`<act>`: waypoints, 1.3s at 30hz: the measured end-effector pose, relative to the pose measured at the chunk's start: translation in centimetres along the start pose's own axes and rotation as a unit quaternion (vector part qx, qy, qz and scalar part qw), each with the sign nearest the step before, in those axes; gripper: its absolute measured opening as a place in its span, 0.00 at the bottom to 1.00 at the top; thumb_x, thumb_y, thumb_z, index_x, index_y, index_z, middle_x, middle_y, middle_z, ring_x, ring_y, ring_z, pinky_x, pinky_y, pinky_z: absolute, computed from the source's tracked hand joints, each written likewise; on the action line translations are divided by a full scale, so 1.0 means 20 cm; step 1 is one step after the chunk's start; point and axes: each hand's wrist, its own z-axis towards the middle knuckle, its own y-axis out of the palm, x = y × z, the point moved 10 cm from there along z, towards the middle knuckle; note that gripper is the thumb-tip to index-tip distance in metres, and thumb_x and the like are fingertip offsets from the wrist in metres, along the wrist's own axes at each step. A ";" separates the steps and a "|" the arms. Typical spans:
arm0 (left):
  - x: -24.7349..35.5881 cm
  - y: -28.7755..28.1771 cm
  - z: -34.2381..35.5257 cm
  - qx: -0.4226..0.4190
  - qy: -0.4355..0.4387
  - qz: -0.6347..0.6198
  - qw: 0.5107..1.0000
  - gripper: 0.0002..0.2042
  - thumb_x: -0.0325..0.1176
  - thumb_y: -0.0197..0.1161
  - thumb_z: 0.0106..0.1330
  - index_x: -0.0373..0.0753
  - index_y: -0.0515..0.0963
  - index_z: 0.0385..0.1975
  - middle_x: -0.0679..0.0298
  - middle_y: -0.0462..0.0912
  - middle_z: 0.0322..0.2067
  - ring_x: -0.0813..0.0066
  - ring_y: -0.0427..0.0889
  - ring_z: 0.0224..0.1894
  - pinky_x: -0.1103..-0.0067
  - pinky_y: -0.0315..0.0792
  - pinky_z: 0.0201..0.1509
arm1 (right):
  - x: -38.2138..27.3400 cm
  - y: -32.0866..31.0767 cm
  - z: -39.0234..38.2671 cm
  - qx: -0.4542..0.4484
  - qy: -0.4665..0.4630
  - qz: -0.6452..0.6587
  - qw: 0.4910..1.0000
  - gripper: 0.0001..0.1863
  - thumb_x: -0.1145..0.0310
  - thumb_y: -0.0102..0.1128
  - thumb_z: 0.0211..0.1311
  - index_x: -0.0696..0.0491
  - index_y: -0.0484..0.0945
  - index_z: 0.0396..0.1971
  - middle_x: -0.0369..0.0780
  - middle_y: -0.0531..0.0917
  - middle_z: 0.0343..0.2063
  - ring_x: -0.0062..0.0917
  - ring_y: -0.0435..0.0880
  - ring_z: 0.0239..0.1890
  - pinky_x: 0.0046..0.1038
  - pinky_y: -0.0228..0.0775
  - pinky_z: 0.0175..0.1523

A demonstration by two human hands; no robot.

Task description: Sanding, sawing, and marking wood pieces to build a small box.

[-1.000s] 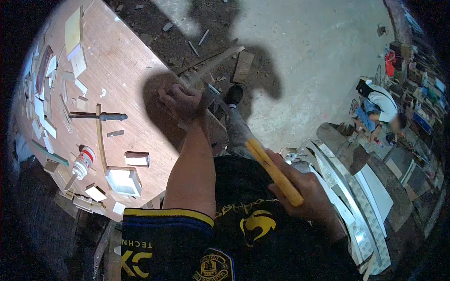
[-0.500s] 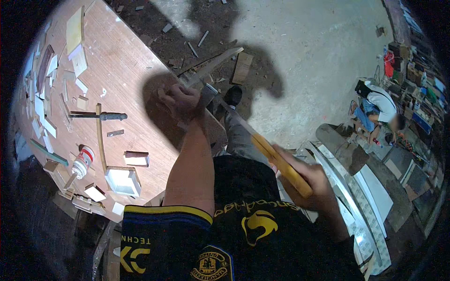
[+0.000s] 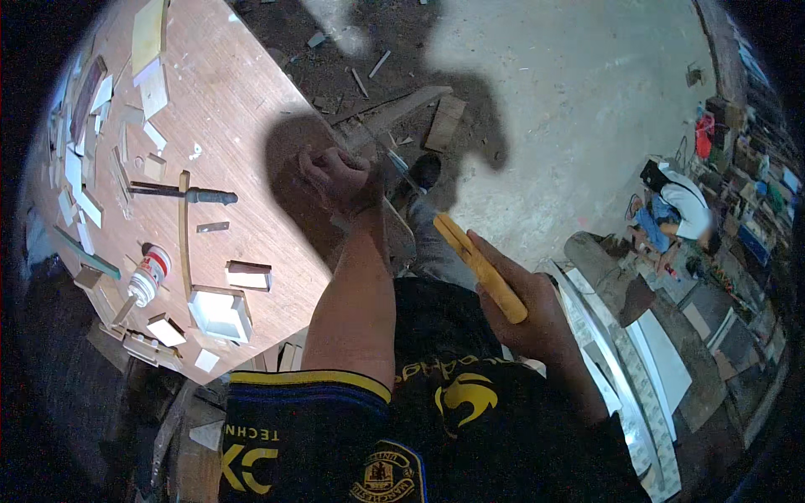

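Observation:
My right hand [image 3: 528,306] is closed around the straight yellow wooden handle of a saw [image 3: 482,268]. The saw's long, narrow blade shows nearly edge-on and slants up and left to the table's edge, beside my left hand. My left hand [image 3: 335,178] is closed at that edge, pressing a pale strip of wood [image 3: 402,111] whose tip sticks out over the floor. Shadow covers the left fingers and the spot where blade and wood meet, so the contact is hard to make out.
On the wooden table [image 3: 251,159] lie a dark-handled tool [image 3: 210,195], a curved wood strip [image 3: 184,243], a small metal plate [image 3: 213,227], a white-and-red bottle [image 3: 151,277] and several offcuts. A wood block [image 3: 445,122] lies on the floor. At right, a person [image 3: 679,201] crouches near piled scraps.
My right hand and the saw have moved forward and to the left, toward the table's edge. My left hand stays on the wood. The whole view has shifted slightly.

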 end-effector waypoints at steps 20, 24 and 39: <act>-0.02 0.01 0.02 0.006 -0.072 -0.077 0.994 0.02 0.27 0.58 0.56 0.39 0.72 0.24 0.46 0.69 0.51 0.40 0.68 0.56 0.51 0.67 0.56 | -0.06 -0.13 -0.22 0.021 -0.069 0.018 0.997 0.29 0.80 0.56 0.59 0.60 0.66 0.63 0.52 0.76 0.56 0.31 0.86 0.46 0.27 0.75 0.52; -0.15 0.14 -0.05 -0.042 -0.062 -0.045 0.996 0.11 0.42 0.62 0.59 0.45 0.71 0.25 0.44 0.72 0.44 0.43 0.72 0.49 0.53 0.68 0.50 | -0.15 -0.15 -0.34 0.077 -0.199 -0.022 0.977 0.27 0.79 0.57 0.61 0.61 0.67 0.62 0.53 0.77 0.55 0.28 0.86 0.44 0.26 0.76 0.50; -0.02 0.01 0.02 0.004 -0.053 -0.056 0.997 0.03 0.31 0.57 0.60 0.41 0.73 0.27 0.48 0.69 0.51 0.41 0.70 0.55 0.50 0.69 0.55 | -0.14 -0.09 -0.06 0.073 -0.117 -0.018 0.990 0.29 0.78 0.57 0.61 0.54 0.66 0.64 0.52 0.83 0.45 0.31 0.88 0.39 0.30 0.80 0.45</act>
